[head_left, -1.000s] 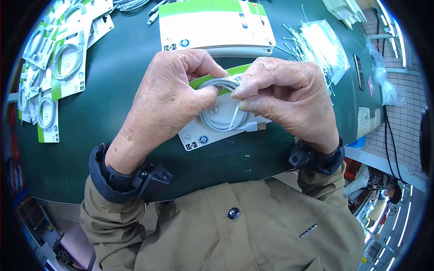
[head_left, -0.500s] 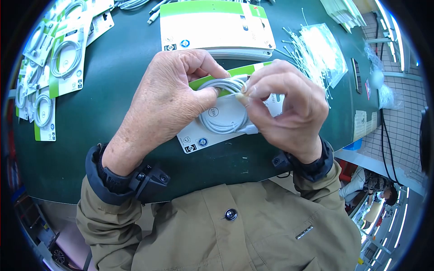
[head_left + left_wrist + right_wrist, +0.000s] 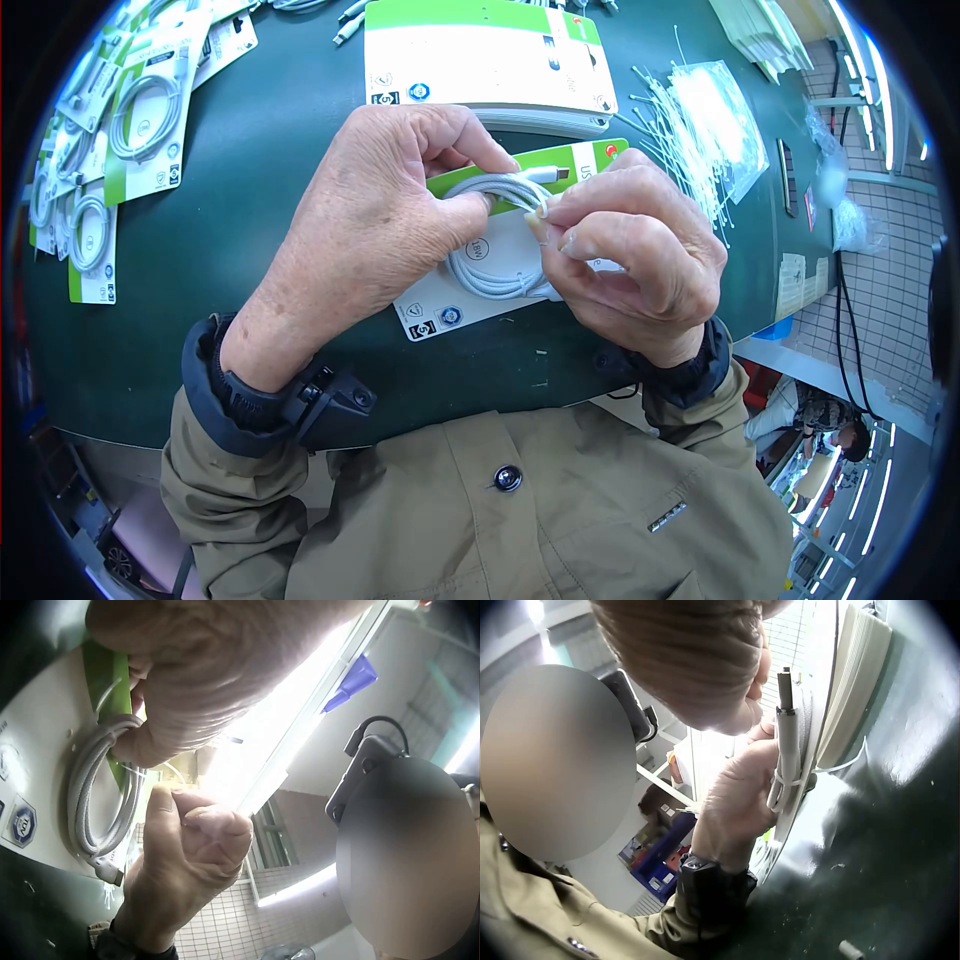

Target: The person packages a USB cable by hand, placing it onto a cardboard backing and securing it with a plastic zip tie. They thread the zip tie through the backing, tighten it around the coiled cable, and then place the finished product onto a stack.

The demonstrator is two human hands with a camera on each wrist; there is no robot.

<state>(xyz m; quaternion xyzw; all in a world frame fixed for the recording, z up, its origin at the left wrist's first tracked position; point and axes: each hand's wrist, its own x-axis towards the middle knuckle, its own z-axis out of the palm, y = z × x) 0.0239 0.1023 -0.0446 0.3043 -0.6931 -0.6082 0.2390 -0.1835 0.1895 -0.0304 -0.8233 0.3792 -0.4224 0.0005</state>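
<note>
In the head view a light grey braided cable (image 3: pixel 490 286) lies coiled on a green-and-white packaging card (image 3: pixel 425 308). My left hand (image 3: pixel 385 215) holds them together, thumb over the coil's upper left and fingers partly hidden behind. A plug (image 3: pixel 550 174) with a metal tip sticks out at the top of the coil. Close by on the right, my right hand (image 3: pixel 640 245) pinches a thin white tie (image 3: pixel 175 772) between thumb and fingertips. At the coil's lower end another thin white tie (image 3: pixel 788 781) loops around the cable.
Beyond the hands stands a stack of packaging cards (image 3: pixel 480 55). Loose white ties (image 3: pixel 685 140) spill from a clear plastic bag (image 3: pixel 735 120) at right. Carded cables (image 3: pixel 145 120) pile up at left on the green table (image 3: pixel 270 130). A person (image 3: pixel 825 415) is in the right background.
My right hand has turned and drawn its fingers in; the tie strand that hung across the coil is out of sight. The upper plug has come into view. My left hand keeps its hold.
</note>
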